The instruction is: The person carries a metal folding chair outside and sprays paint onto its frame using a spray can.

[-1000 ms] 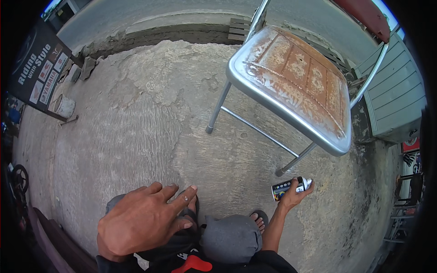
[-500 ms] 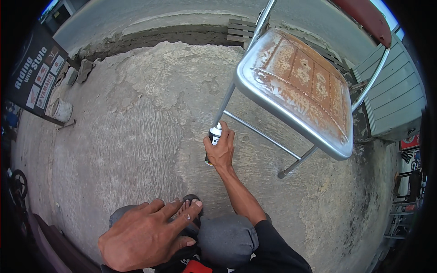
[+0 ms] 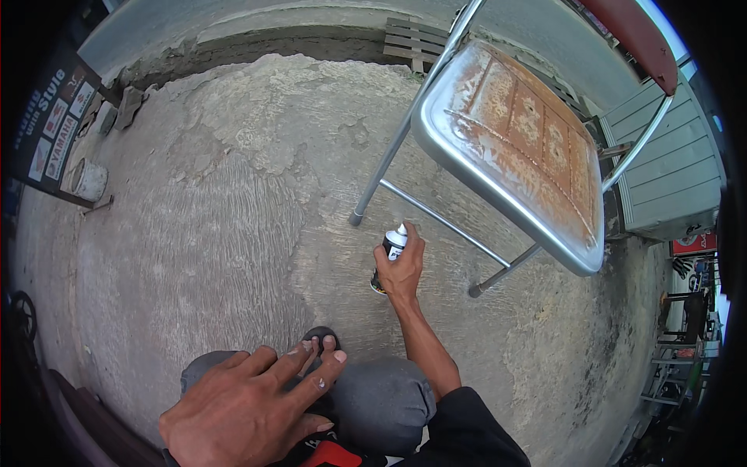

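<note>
My right hand [image 3: 404, 272] is wrapped round a black-and-white spray can [image 3: 394, 241], its index finger up beside the white nozzle. The can stands nearly upright in front of a metal folding chair [image 3: 510, 136], close to the lower crossbar and apart from it. Silver coats the chair's frame and seat rim. Its seat panel is worn brown with pale, silvery patches, and the backrest [image 3: 634, 35] is dark red. My left hand [image 3: 241, 401] hangs over my left knee, fingers stretched out and slightly apart, holding nothing. A pale spot shows on one finger.
Rough concrete ground [image 3: 210, 249] spreads around the chair. To the left stand a dark signboard [image 3: 54, 128] and a whitish bucket [image 3: 89, 180]. A wooden pallet [image 3: 412, 43] lies at the far edge by the road. Behind the chair, right, is a pale ribbed metal box [image 3: 669, 163].
My right hand has moved the spray can a little right and down, away from the chair's front leg, whose foot now shows. My left hand keeps nearly the same pose.
</note>
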`<state>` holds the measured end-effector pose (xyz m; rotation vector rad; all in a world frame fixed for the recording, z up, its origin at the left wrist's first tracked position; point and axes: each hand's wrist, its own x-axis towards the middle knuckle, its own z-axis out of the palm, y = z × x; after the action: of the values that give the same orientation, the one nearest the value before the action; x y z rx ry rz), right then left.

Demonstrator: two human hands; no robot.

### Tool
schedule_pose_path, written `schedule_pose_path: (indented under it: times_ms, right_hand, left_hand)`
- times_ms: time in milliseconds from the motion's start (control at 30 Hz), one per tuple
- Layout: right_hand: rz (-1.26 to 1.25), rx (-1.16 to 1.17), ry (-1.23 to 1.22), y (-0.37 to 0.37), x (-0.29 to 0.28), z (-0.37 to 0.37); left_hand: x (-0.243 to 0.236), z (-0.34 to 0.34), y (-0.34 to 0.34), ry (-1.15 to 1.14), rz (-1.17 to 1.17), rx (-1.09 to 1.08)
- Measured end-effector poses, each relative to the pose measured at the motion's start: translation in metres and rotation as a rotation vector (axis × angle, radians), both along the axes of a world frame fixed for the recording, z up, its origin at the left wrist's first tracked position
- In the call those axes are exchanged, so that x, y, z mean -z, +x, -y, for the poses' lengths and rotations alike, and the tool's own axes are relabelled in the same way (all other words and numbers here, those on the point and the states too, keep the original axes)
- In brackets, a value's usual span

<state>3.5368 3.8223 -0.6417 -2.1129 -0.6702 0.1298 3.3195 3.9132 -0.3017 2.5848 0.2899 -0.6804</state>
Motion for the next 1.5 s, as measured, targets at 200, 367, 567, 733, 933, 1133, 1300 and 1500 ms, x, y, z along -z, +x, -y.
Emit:
schedule_pose_path:
  times_ms: [200, 367, 567, 733, 933, 1133, 1300, 1500]
  right_hand:
    - [0.102, -0.112, 0.133, 0.007, -0.015, -0.046]
    - [-0.033, -0.246, -0.117, -0.015, 0.029, -0.014]
    - [-0.031, -0.172, -0.070, -0.012, 0.020, -0.011]
    - [0.238, 0.040, 0.308, 0.018, -0.043, -0.034]
    - [-0.009, -0.137, 0.108, 0.060, -0.080, -0.029]
    - [-0.116, -0.057, -0.171, 0.083, -0.095, 0.010]
    - [-0.199, 0.278, -0.323, 0.109, -0.122, 0.115]
    - [-0.293, 0.206, -0.346, 0.162, -0.110, 0.104]
  left_hand:
    - [-0.008, -0.003, -0.016, -0.080, 0.018, -0.003]
    - [-0.001, -0.006, -0.022, -0.043, 0.109, -0.016]
    - [-0.006, -0.005, -0.021, -0.073, 0.076, 0.022]
    - [-0.007, -0.005, -0.012, -0.129, 0.112, 0.088]
    - [0.006, 0.011, 0.019, -0.174, 0.241, 0.274]
    - [0.016, 0.024, 0.028, -0.251, 0.348, 0.408]
    - [-0.001, 0.030, 0.020, -0.276, 0.307, 0.286]
    - [0.012, 0.021, 0.010, -0.285, 0.359, 0.335]
